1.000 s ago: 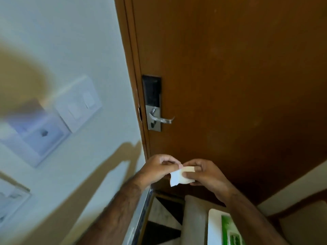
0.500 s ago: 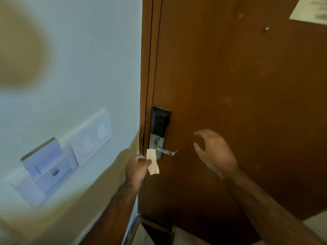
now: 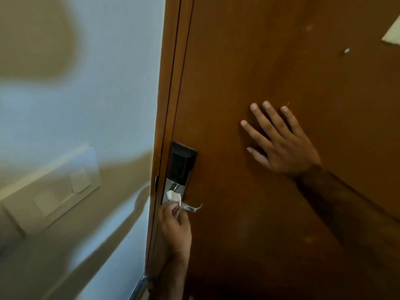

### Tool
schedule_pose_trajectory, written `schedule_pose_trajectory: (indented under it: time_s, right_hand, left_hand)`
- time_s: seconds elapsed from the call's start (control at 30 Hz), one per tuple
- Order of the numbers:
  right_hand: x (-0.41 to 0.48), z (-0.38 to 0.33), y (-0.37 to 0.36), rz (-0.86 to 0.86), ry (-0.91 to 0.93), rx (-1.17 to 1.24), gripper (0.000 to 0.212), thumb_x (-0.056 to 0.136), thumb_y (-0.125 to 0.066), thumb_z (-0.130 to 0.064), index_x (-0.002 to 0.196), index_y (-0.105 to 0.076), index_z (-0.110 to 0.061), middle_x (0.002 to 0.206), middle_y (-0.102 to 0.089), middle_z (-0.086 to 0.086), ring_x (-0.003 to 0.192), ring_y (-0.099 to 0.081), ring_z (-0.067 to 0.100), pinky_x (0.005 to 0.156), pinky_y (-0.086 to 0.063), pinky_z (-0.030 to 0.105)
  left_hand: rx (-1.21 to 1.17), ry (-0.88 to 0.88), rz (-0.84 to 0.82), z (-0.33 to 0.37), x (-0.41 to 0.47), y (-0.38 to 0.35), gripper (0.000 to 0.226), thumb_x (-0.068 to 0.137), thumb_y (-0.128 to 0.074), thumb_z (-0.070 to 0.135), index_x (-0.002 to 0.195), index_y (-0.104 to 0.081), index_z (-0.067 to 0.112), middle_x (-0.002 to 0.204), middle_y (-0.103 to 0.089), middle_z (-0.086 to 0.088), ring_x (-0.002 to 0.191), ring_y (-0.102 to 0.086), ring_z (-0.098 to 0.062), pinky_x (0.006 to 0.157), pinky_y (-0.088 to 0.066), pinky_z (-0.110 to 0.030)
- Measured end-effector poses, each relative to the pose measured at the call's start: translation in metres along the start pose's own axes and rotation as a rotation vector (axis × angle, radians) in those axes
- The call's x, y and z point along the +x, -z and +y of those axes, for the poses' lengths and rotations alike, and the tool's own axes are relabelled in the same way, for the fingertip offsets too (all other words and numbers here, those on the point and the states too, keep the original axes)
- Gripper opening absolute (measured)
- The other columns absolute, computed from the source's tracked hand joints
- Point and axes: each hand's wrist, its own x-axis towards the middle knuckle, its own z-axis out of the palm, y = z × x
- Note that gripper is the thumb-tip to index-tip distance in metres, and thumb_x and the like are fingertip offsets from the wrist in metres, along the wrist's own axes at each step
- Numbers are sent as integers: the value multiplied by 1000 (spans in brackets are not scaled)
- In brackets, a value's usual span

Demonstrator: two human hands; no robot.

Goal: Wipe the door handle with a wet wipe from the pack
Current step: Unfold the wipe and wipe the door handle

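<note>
The left hand [image 3: 174, 226] sits at lower centre of the frame, fingers closed in a pinch on the wet wipe [image 3: 173, 196]. The wipe is a small white folded piece pressed against the inner end of the door handle [image 3: 191, 207], where the lever meets the silver lock plate [image 3: 171, 192]. Half a second ago the wipe hung below and just left of the lever, clear of it; it now touches the metal. The free tip of the lever projects to the right of the hand, uncovered.

The right hand [image 3: 281, 144] lies at centre right of the frame, fully open and holding nothing. Its palm and spread fingers rest flat on the brown door [image 3: 249, 61]. Half a second ago this hand was held off the door with fingers curled, lower and closer to the handle; one second ago both hands held the wipe together below the lock.

The black reader housing [image 3: 181, 163] stands directly above the lock plate. The camera view is closer to the door than in the earlier frames. The wall [image 3: 119, 72] at left is blurred; a white switch plate [image 3: 65, 191] shows at lower left. A pale paper corner [image 3: 392, 33] shows at the upper right edge. The pack is out of view.
</note>
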Motion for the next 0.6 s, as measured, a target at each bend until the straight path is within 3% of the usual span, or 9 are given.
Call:
schedule_pose_trajectory:
  time_s: [0.1, 0.23, 0.33, 0.4, 0.47, 0.5, 0.53, 0.6]
  right_hand:
    - [-2, 1, -15, 81, 6, -67, 76, 112, -34, -58, 174, -18, -16, 179, -12, 22, 165, -13, 40, 133, -6, 56]
    - [-3, -1, -22, 134, 7, -44, 78, 112, -34, -59, 174, -17, -15, 179, -13, 22, 165, -14, 40, 133, -8, 57]
    - [-3, -2, -23, 153, 17, -27, 79, 112, -34, -60, 174, -16, -15, 179, -13, 22, 165, -14, 40, 132, -11, 58]
    - [-3, -2, -25, 147, 19, -23, 80, 111, -32, -62, 174, -14, -15, 179, -12, 22, 166, -12, 40, 132, -11, 58]
    - [-3, -3, -26, 139, 25, -14, 81, 111, -31, -63, 174, -13, -15, 179, -11, 22, 166, -12, 40, 132, -11, 59]
    - [-4, -2, -25, 139, 26, -9, 81, 111, -31, -63, 174, -13, -15, 179, -11, 22, 166, -12, 40, 132, -11, 59]
    - [-4, -1, -25, 140, 26, -6, 80, 112, -31, -62, 174, -14, -15, 179, -11, 22, 166, -12, 40, 132, -12, 60]
    - [-4, 0, -24, 141, 26, -6, 80, 112, -31, -62, 174, -14, -15, 179, -11, 22, 165, -12, 41, 132, -12, 60]
  left_hand:
    - [26, -87, 55, -15, -14, -12, 38, 95, -67, -7, 132, -65, -5, 142, -61, -26, 128, -59, -28, 97, -51, -28]
    - [-15, -86, 36, -22, -30, -38, 61, 102, -62, 16, 157, -39, 1, 167, -35, -20, 148, -38, -26, 112, -44, -38]
    - [-64, -60, 31, -22, -23, -54, 81, 103, -49, 49, 167, -8, 21, 177, -10, -8, 154, -19, -14, 115, -27, -10]
    - [-58, -28, 29, -24, -25, -65, 86, 100, -43, 59, 165, 9, 35, 177, 4, 1, 156, -10, -12, 119, -23, -18]
    - [12, -37, 41, -23, -40, -75, 88, 101, -40, 63, 164, 14, 35, 177, 12, 2, 154, -3, -8, 122, -14, -31]
    - [31, -63, 36, -23, -51, -80, 89, 101, -38, 65, 165, 14, 33, 177, 14, 2, 154, -1, -6, 121, -10, -29]
    - [15, -90, 11, -23, -60, -84, 89, 101, -36, 68, 165, 16, 34, 177, 17, 4, 156, -2, -9, 120, -10, -26]
    - [-10, -147, -52, -27, -69, -88, 87, 100, -31, 71, 162, 21, 38, 175, 23, 8, 161, -6, -23, 124, -15, -35]
